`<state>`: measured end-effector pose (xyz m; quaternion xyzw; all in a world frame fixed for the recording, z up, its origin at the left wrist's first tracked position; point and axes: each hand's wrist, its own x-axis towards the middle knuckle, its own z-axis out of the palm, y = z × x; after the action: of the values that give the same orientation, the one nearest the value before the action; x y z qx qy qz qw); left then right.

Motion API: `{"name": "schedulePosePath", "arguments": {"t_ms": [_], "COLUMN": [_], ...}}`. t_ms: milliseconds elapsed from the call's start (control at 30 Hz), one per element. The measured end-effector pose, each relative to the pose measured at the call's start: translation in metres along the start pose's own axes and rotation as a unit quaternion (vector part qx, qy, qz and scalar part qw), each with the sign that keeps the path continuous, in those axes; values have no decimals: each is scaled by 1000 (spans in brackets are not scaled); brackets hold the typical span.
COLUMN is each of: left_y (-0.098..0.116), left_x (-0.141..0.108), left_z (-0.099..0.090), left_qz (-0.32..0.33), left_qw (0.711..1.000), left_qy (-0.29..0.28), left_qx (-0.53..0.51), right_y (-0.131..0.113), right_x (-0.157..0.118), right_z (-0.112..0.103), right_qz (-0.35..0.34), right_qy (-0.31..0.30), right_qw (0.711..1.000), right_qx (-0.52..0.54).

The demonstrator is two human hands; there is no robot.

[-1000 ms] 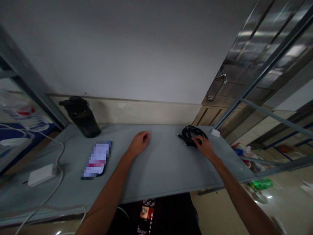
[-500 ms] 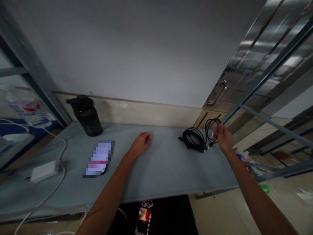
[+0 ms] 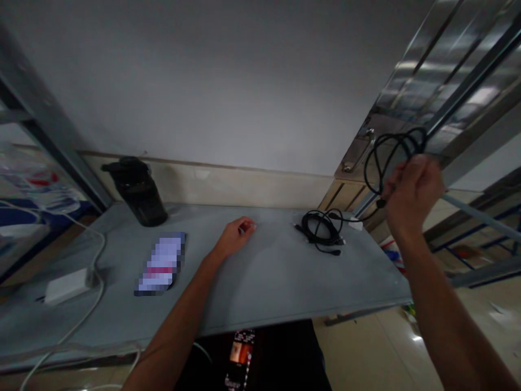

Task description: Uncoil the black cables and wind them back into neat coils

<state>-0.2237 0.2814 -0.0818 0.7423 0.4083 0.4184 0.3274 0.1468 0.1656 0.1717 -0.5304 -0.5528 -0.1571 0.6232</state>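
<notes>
Up high, the right hand (image 3: 413,187) holds a looped black cable (image 3: 391,157), one strand (image 3: 371,216) reaching down to the black coil (image 3: 334,234) on the gray table (image 3: 280,277), where the left hand (image 3: 236,236) sits loosely curled.

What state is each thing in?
Looped black cable: raised in the right hand
Coiled black cable: lying on the grey tabletop
Black cylindrical bottle: standing upright
Dark rectangular phone: face-up, lit
White rectangular adapter: lying flat
Left hand: loosely curled, apparently empty
</notes>
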Motion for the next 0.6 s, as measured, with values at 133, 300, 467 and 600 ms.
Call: {"name": "schedulePosePath", "arguments": {"t_ms": [133, 300, 467, 600], "left_y": [4, 6, 10, 13], "left_x": [-1, -1, -1, -1], "left_z": [0, -2, 1, 3], "left_qz": [-13, -22, -44, -67], "left_qw": [1000, 998, 990, 975], "left_qy": [3, 11, -36, -67], "left_qx": [-27, -52, -131, -201], "right_y": [-9, -32, -63, -72], "right_x": [-3, 1, -6, -14], "right_z": [5, 1, 1, 8], "right_qz": [-64, -92, -115, -164], "right_qy": [-53, -63, -33, -72], "right_qw": [989, 986, 988, 973], "right_qx": [-125, -123, -94, -148]}}
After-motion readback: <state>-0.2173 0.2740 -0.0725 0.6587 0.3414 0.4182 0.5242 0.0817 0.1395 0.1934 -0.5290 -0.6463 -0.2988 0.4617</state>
